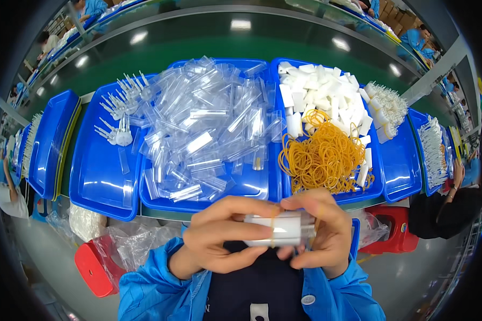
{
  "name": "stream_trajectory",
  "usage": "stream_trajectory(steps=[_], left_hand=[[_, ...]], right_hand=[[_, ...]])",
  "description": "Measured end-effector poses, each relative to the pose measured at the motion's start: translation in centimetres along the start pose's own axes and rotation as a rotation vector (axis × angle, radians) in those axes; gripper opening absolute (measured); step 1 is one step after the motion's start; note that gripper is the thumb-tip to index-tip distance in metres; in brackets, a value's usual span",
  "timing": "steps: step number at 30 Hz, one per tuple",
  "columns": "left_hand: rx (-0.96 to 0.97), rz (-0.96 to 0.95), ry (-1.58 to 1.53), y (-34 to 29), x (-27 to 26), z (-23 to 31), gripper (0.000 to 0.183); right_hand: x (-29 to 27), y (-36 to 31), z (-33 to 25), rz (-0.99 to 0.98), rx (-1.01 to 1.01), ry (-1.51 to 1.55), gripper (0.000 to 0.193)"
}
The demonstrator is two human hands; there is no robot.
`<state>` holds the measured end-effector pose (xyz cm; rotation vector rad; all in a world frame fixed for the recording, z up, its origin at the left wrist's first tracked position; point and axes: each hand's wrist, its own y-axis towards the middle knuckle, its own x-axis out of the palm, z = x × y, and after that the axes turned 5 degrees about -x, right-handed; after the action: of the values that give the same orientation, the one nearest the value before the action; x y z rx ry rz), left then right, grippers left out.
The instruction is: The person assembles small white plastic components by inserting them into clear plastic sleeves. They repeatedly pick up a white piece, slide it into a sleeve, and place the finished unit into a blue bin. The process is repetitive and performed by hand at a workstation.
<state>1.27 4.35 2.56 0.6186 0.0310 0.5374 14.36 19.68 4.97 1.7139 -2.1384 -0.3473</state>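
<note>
In front of my chest, my left hand (215,234) and my right hand (331,227) hold a short, thick white bundle (288,229) between them, lying sideways. A yellowish rubber band runs around its middle. The left fingers and thumb wrap the left end; the right fingers curl over the greyish, blurred right end. What lies inside the bundle I cannot make out. Just beyond my hands, a heap of amber rubber bands (324,155) and white foam-like blocks (318,85) share one blue tray (377,184). Clear plastic sleeves (203,139) fill the wide blue tray (160,203) to its left.
A blue tray (99,182) farther left holds several bunches of white stick-like parts (124,136). More white parts (388,109) lie in the right tray (404,176). Red stools (95,270) stand below the table's edge. Another person's arm (455,184) is at the far right.
</note>
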Motion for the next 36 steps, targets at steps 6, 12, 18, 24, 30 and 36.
stream_trajectory(steps=[6,12,18,24,30,36], left_hand=[[0.095,0.021,0.172,0.0,0.4,-1.7,0.029],[0.028,0.116,0.195,-0.1,1.2,-1.7,0.027],[0.106,0.0,0.374,1.3,2.3,-0.8,0.045],[0.037,-0.022,0.606,0.7,0.8,-0.5,0.055],[0.002,0.072,0.517,-1.1,0.3,-1.0,0.047],[0.076,0.283,0.959,0.0,-5.1,2.0,0.031]], right_hand=[[1.0,0.5,1.2,0.152,-0.086,-0.394,0.067],[0.7,0.2,1.0,0.148,-0.019,-0.382,0.064],[-1.2,-0.2,0.4,0.185,0.071,-0.18,0.057],[-14.8,-0.1,-3.7,0.841,-0.117,-0.846,0.041],[-30.4,-2.3,-0.9,0.925,0.088,-1.548,0.039],[-34.3,-3.7,0.6,0.661,0.244,-0.998,0.062]])
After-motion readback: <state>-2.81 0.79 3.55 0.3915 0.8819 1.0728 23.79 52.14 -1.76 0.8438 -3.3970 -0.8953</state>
